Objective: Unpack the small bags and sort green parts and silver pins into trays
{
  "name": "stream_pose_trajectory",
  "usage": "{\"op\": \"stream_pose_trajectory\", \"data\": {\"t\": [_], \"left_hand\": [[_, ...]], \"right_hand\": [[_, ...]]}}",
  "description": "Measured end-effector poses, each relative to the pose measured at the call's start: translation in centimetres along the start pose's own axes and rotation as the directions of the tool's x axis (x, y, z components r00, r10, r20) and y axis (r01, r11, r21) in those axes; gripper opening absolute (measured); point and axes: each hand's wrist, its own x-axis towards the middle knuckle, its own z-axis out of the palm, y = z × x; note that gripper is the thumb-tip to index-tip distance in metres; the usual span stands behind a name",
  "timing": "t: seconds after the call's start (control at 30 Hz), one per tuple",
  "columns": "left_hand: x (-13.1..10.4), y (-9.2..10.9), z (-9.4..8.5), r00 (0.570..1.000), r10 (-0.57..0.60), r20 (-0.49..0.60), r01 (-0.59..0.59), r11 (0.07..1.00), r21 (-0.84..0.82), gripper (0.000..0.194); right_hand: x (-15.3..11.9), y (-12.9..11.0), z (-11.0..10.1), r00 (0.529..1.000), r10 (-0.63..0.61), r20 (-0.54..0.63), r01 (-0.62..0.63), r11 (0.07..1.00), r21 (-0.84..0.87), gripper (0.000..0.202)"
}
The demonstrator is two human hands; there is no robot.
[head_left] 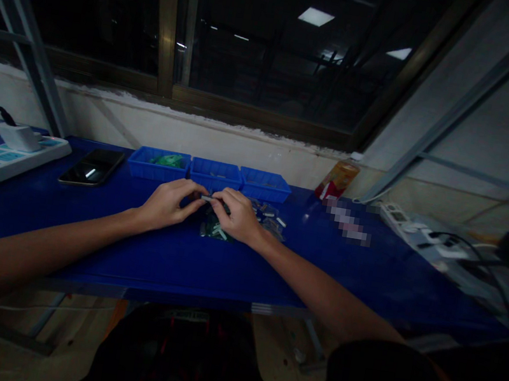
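Note:
Between the fingertips of both hands is a small, thin, light-grey strip (207,198), too small to name more exactly. My left hand (170,202) pinches its left end. My right hand (238,215) pinches the other end, with the thumb bent beneath. Under and behind my right hand lies a pile of small pale pieces (219,231), some on or in clear plastic bags (272,227); the hand hides part of it. Both hands are held above the blue table (128,254), a little in front of the bins.
Three blue bins (216,175) stand in a row at the back; the left one holds green material (167,159). A phone (93,166) and a power strip (3,160) lie left. A bottle with orange contents (340,177) and another power strip (403,227) are right.

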Motion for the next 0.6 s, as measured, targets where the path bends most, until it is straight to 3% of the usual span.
{"op": "stream_pose_trajectory", "data": {"t": [0.2, 0.4, 0.6], "left_hand": [[0.03, -0.01, -0.07, 0.999, -0.025, 0.032, 0.025, 1.000, -0.006, 0.024], [0.06, 0.05, -0.24, 0.997, -0.041, 0.070, 0.041, 0.999, -0.002, 0.027], [0.11, 0.18, -0.27, 0.995, -0.064, 0.074, 0.065, 0.998, -0.010, 0.027]], "right_hand": [[-0.01, -0.17, -0.10, 0.999, -0.039, -0.018, 0.039, 0.998, -0.046, 0.025], [-0.09, -0.03, 0.06, 0.994, -0.113, -0.001, 0.112, 0.984, -0.137, 0.013], [-0.15, 0.04, 0.11, 0.993, -0.113, -0.021, 0.110, 0.987, -0.119, 0.016]]}}
